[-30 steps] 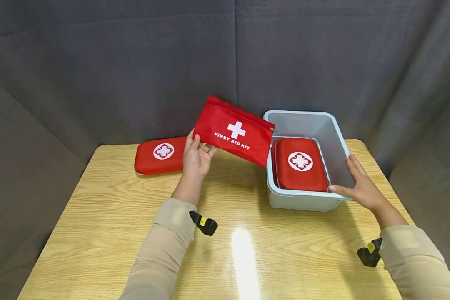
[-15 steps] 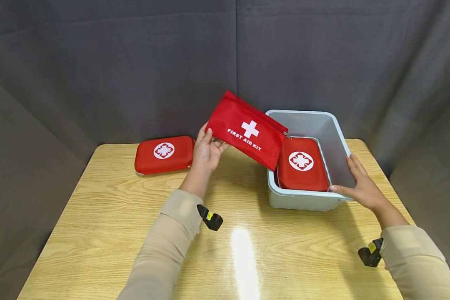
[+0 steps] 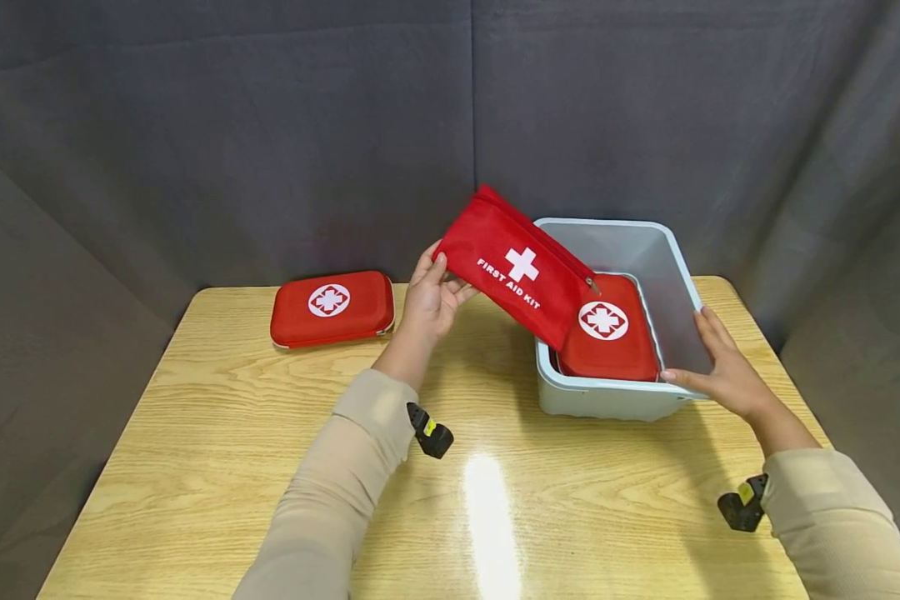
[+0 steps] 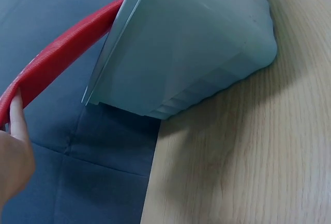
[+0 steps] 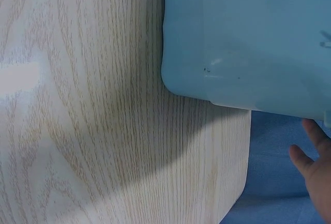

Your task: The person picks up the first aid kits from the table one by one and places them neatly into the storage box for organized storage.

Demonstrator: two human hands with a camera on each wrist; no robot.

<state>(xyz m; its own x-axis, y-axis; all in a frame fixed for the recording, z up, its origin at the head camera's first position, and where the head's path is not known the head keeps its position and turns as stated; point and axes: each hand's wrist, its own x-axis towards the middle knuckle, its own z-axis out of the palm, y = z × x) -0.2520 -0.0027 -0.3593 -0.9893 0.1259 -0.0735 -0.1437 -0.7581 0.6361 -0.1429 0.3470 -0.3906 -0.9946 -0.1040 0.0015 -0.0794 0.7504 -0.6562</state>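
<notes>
My left hand (image 3: 435, 300) pinches one end of a flat red first aid pouch (image 3: 487, 250) with a white cross and a zip. The pouch is tilted, its far end hanging over the left rim of a pale grey-blue plastic bin (image 3: 607, 404). Inside the bin, a red hard-shell first aid case (image 3: 618, 350) with a white emblem lies partly behind the pouch. In the left wrist view the pouch (image 4: 67, 48) appears edge-on, reaching past the bin's rim. My right hand (image 3: 735, 379) rests on the bin's near right corner, thumb and fingers spread and fairly straight along the rim.
A second red first aid case (image 3: 360, 308) lies on the wooden table (image 3: 217, 433), at the back left. Dark grey cloth (image 3: 270, 150) hangs behind the table. Small black cameras (image 3: 435, 440) sit at both sleeves.
My left hand has carried the pouch rightward, from left of the bin to over its left side. More of the case at the back left now shows. My right hand stays at the bin's corner.
</notes>
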